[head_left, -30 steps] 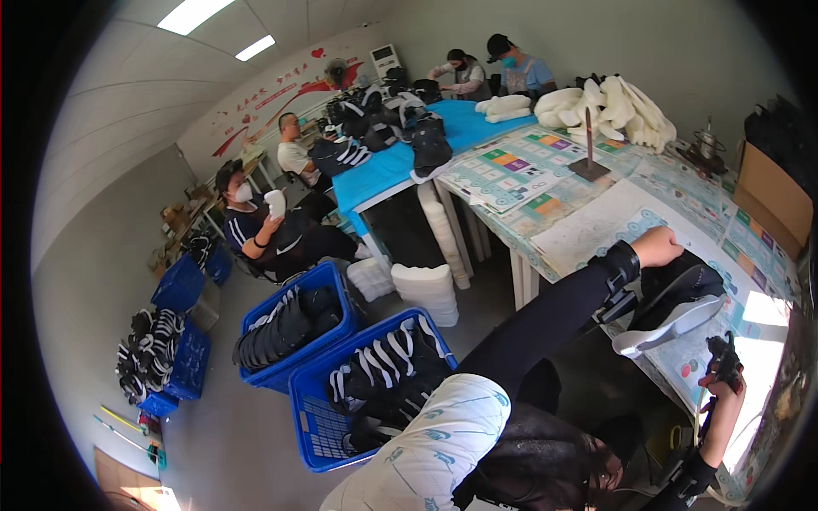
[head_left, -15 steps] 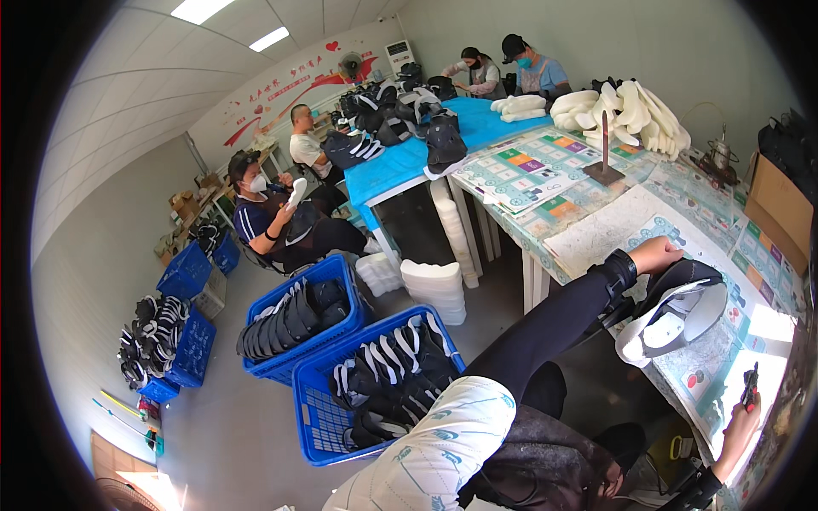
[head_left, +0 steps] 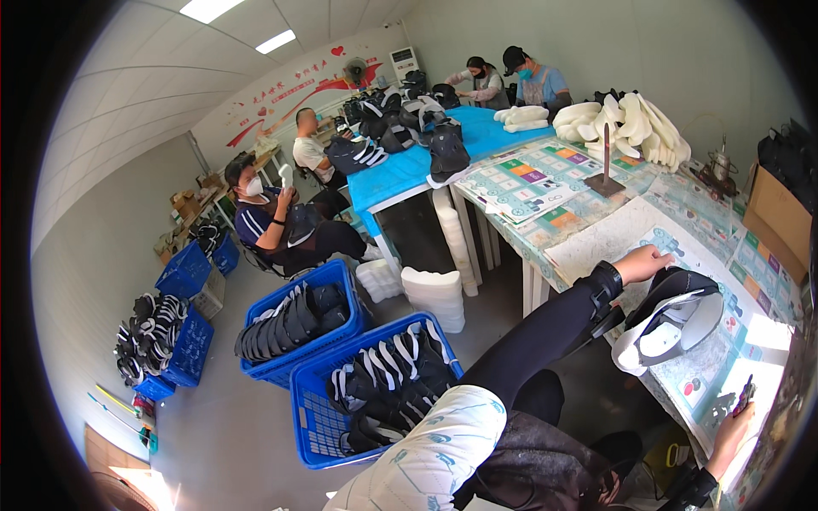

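My left hand, at the end of a black sleeve, grips the top edge of a black shoe upper with a white lining. The upper lies on the patterned table with its opening turned toward me. My right hand is at the lower right, by the table's near edge. It holds a small dark tool with red marks pointing up. The two hands are apart, with the shoe upper between them.
Two blue crates of black-and-white shoes stand on the floor to my left, beside stacks of white insoles. A pile of white soles and a small stand sit further along the table. A cardboard box is at the right. Several people sit working beyond.
The shoe upper has turned under my left hand so its white inside shows more. My right hand with the tool has dropped lower toward the table edge.
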Motion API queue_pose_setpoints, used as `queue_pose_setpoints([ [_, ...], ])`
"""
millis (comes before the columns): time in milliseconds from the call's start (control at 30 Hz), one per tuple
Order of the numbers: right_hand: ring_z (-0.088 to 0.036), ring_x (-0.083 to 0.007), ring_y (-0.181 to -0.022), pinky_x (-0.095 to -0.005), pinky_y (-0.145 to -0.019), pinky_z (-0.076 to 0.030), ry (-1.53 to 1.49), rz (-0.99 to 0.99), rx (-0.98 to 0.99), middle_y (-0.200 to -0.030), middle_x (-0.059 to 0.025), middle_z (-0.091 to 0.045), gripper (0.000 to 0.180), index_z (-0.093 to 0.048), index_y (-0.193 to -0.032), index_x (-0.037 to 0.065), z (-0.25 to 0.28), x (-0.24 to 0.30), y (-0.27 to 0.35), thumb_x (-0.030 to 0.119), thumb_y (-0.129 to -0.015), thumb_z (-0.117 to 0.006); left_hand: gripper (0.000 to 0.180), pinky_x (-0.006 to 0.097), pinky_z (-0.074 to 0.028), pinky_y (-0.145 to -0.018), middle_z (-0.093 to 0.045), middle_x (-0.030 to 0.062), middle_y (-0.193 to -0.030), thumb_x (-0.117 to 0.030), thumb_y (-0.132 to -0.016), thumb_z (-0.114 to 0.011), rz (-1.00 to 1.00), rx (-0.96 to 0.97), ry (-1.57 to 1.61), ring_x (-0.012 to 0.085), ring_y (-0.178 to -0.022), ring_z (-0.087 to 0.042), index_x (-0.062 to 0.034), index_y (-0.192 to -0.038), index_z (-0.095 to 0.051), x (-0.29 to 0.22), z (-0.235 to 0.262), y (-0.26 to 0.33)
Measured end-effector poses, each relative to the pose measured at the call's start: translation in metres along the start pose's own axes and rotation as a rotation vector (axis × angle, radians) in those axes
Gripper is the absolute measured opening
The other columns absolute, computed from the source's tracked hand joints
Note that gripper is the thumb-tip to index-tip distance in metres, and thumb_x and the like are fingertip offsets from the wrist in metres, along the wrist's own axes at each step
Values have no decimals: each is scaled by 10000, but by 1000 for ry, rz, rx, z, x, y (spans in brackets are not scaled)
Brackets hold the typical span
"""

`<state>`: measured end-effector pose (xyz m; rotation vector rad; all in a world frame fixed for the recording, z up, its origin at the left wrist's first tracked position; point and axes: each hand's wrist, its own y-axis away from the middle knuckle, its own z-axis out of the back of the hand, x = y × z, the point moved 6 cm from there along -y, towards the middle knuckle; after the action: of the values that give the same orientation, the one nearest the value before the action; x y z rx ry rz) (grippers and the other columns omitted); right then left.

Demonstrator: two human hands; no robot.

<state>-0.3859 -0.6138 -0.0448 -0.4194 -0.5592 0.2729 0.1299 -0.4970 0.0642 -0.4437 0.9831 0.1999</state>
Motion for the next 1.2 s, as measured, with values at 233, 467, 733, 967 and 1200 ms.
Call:
queue_pose_setpoints([
  [233, -585, -496, -1230, -496, -1065, -474, 177, 75, -11, -1301, -366, -618, 492, -501, -1431, -122, 15, 19, 18, 82, -995, -606, 364, 290, -517, -794, -697, 42, -991, -364, -1046, -662, 47, -189, 270, 131, -890, -643, -16, -1152, -664, -2, 28, 57],
  [467, -572, -471, -1298, -492, -1143, -437, 235, 118, -34, -1363, -338, -617, 560, -508, -1462, -103, -4, -5, 19, 95, -959, -654, 232, 282, -498, -938, -687, 38, -1121, -204, -1067, -633, -39, -390, 384, 125, -1053, -635, -60, -1245, -666, -24, 54, 151],
  [733, -555, -471, -1331, -489, -1169, -420, 182, 75, 6, -1396, -342, -599, 571, -506, -1462, -103, 5, 10, 22, 48, -930, -645, 261, 283, -502, -972, -682, 38, -1222, -198, -1099, -607, 29, -314, 355, 127, -1114, -640, -46, -1311, -622, -30, 51, 244],
  [967, -579, -490, -1223, -518, -1085, -446, 80, 74, 195, -1244, -343, -638, 504, -541, -1378, -116, 28, 43, 20, 84, -930, -653, 291, 292, -527, -966, -686, 58, -1148, -210, -1094, -619, 71, -232, 551, 134, -1047, -653, -4, -1300, -621, -17, 33, 304],
  [1200, -581, -495, -1163, -518, -1081, -442, 42, 130, 177, -1230, -318, -624, 562, -518, -1394, -98, 34, 40, 30, 27, -870, -678, 256, 268, -542, -923, -697, 47, -1115, -194, -1100, -608, 102, -205, 422, 123, -988, -670, -8, -1273, -641, -45, 37, 328],
])
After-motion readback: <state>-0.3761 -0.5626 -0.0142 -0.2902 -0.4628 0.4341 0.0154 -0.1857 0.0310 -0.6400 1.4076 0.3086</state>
